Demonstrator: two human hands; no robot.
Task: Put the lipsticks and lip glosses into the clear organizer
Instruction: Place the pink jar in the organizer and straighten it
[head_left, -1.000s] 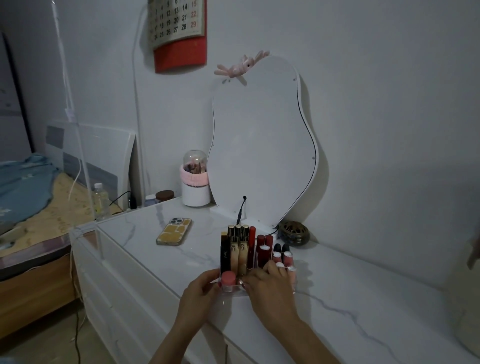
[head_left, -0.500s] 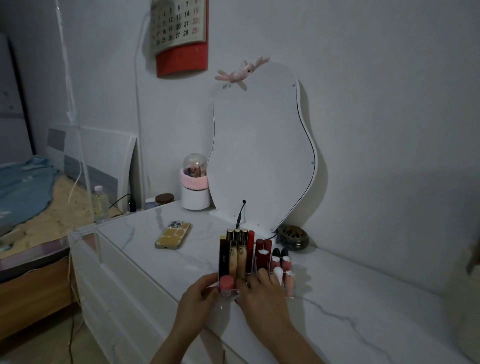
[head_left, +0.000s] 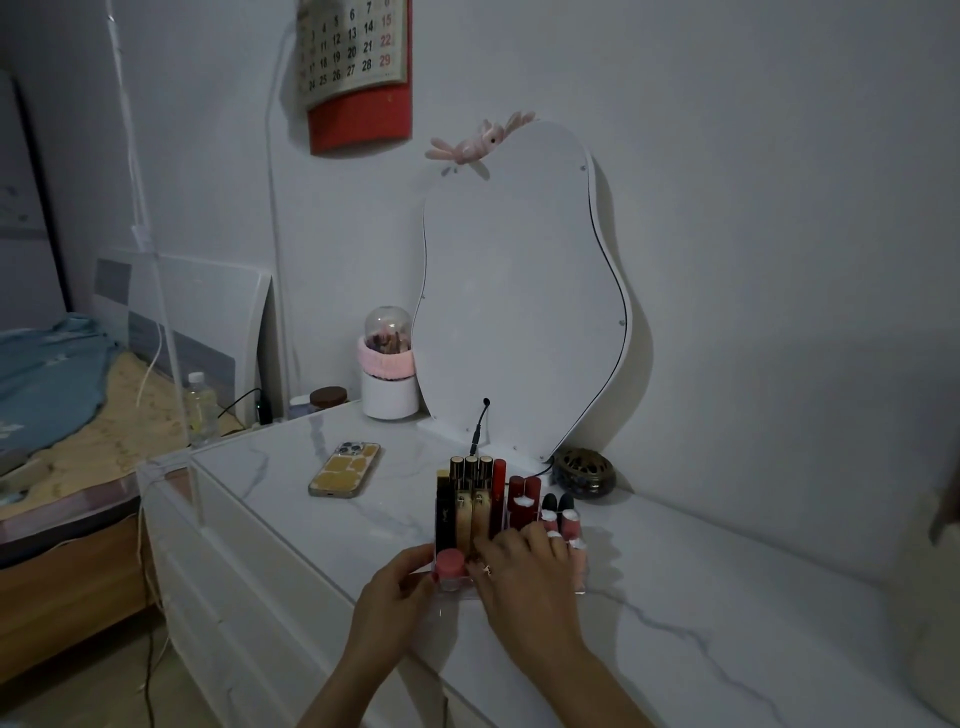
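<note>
Little has moved since a second ago: both hands stay at the organizer (head_left: 581, 584) near the dresser's (head_left: 727, 597) front edge. A shove could tip the tall lipsticks (head_left: 470, 501). The left hand (head_left: 397, 605) curls against its left side by the pink pot (head_left: 450, 565); the right hand (head_left: 519, 571) lies over the front, fingers loosely spread.

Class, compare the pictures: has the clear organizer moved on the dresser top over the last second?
No. The organizer keeps the same spacing from the phone and brass bowl; only the camera view has shifted.
</note>
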